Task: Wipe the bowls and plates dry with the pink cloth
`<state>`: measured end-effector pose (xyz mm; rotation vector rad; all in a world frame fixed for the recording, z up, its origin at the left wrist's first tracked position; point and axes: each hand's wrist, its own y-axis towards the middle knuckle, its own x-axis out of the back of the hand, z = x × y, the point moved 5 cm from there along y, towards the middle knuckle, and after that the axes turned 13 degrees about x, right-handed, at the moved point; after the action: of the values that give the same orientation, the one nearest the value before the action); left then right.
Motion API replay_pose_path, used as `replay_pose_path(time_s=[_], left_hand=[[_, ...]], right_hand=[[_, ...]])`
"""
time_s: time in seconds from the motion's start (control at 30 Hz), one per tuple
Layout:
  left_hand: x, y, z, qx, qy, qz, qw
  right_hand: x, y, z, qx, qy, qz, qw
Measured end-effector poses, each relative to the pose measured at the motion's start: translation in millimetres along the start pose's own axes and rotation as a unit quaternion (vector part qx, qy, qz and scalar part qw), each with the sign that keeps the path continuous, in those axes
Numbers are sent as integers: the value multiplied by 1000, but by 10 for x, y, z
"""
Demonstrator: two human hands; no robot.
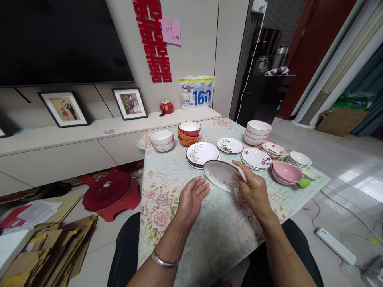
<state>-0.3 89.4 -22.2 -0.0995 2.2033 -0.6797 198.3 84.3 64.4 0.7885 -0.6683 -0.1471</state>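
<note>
Hands are apart: right hand [253, 192] grips one tilted plate [220, 175] by its edge; left hand [190, 198], fingers loosely spread, is beside this plate; plate pile [203, 153] is behind it.

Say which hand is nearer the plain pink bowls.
Right. The right hand, holding a plate, is just left of the plain pink bowls; the empty left hand is farther left.

The near tablecloth [206, 239] leaves passage; plates [202, 153] and bowls [188, 137] block beyond.
</note>
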Motion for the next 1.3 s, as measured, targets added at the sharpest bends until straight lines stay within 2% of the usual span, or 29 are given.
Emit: replay_pose_path(time_s=[0.1, 0.17, 0.3, 0.37, 0.47, 0.6, 0.67, 0.77, 0.87, 0.93, 1.03, 1.07, 1.1, 1.17, 1.23, 1.3], left_hand=[[-40, -46, -21, -83, 39, -14, 996], [-102, -76, 1, -103, 59, 19, 993], [-203, -102, 109, -46, 64, 119, 990], [-191, -91, 142, -20, 51, 129, 990], [-129, -45, 172, 6, 30, 105, 994], [-52, 8, 187, 24, 25, 57, 998], [-25, 15, 177, 22, 27, 34, 999], [-8, 14, 167, 20, 29, 15, 999], [-9, 9, 172, 18, 37, 19, 999], [-15, 7, 184, 20, 52, 26, 998], [-29, 3, 204, 29, 71, 36, 996], [-37, 3, 208, 33, 72, 40, 996], [-44, 2, 211, 36, 71, 42, 996], [-57, 2, 208, 39, 65, 41, 996], [-65, 2, 203, 38, 61, 34, 997], [-70, 3, 199, 38, 59, 29, 997]], right_hand=[[42, -21, -191, -112, 76, -27, 990], [2, -44, -277, -161, 140, -29, 977], [-148, -77, -337, -213, 234, 1, 948], [-188, -79, -339, -220, 244, 15, 944], [-194, -70, -337, -196, 210, 51, 957], [-168, -88, -380, -154, 56, 147, 975], [-123, -93, -418, -151, -10, 160, 976], [10, -66, -441, -156, -51, 92, 982], [126, -31, -383, -152, 8, -21, 988], [148, -31, -327, -153, 84, -105, 979], [76, -70, -283, -168, 172, -207, 948], [18, -75, -278, -167, 185, -204, 947], [-57, -68, -270, -158, 186, -166, 955], [-218, -48, -250, -119, 142, -21, 982], [-293, -62, -254, -79, 53, 106, 990], [-243, -77, -269, -56, -27, 143, 988]])
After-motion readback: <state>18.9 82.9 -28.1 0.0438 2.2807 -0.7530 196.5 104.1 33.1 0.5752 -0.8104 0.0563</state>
